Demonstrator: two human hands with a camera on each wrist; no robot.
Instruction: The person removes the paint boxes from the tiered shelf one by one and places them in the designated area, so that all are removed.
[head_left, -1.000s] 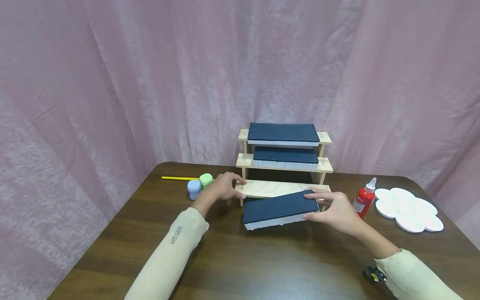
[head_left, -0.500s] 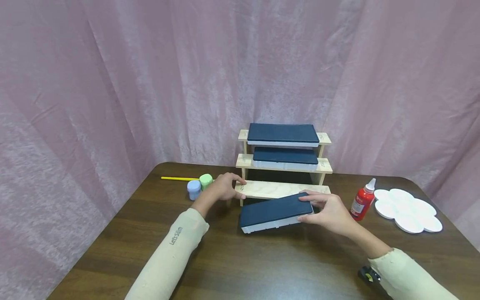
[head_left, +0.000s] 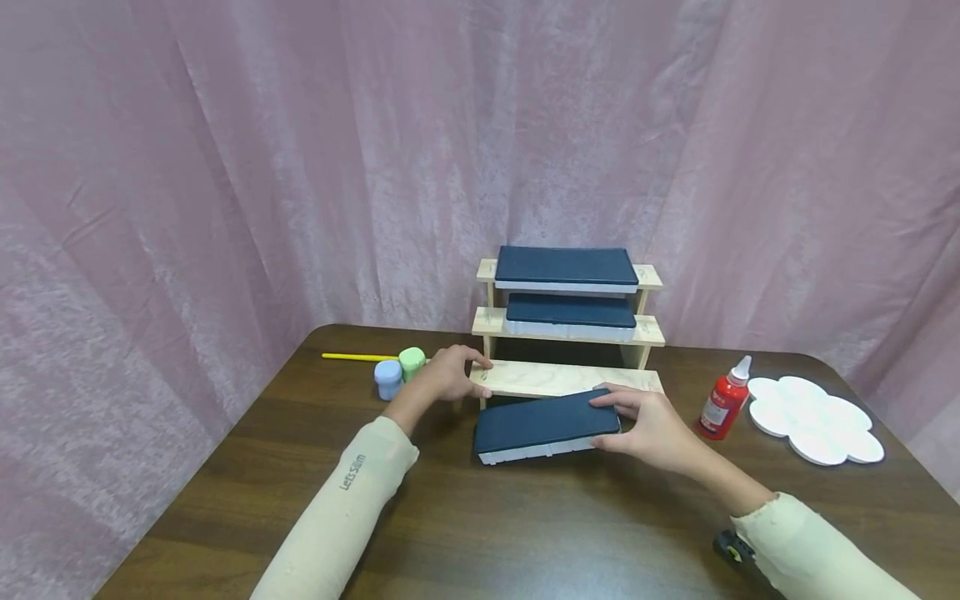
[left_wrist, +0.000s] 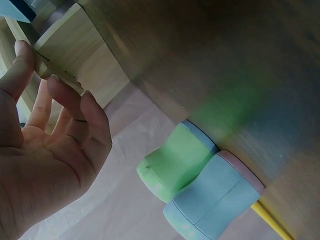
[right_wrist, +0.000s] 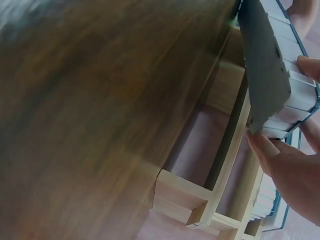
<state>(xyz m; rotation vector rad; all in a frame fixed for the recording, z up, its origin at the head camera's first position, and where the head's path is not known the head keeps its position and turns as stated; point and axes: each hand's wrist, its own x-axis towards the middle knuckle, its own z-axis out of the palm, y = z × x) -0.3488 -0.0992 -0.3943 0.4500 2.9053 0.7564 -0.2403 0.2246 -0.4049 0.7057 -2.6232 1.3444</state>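
Slightly leftward since a second ago, we see that the oblong box with a flat dark navy lid and white ribbed sides point(head_left: 542, 423) has moved, together with the right hand point(head_left: 654, 429). We find that hand clamped on the box's right end, thumb at the near side and fingers over the lid's far corner. The box slants just in front of the stepped, three-tier stand of pale wood point(head_left: 555, 377); its smooth grey underside shows from the right wrist, so we see it raised from the table at that end.

We have the left hand point(head_left: 448, 375) pinching the left end of the stand's lowest board, whose grain runs fine and light. Similar lidded boxes lie on the tiers above: the top box point(head_left: 566, 265) and the middle box point(head_left: 570, 311).

Left of the stand we see a waisted pale-blue container point(head_left: 388, 379) beside a green one point(head_left: 412, 362), with a slim yellow rod point(head_left: 351, 357). To the right stand a glossy red bottle with a white conical nozzle point(head_left: 723, 407) and, near it, a white flower-shaped palette point(head_left: 817, 421). Beneath lies a dark, streaked wooden table point(head_left: 465, 542); behind hangs a crushed-velvet pink curtain point(head_left: 337, 167).
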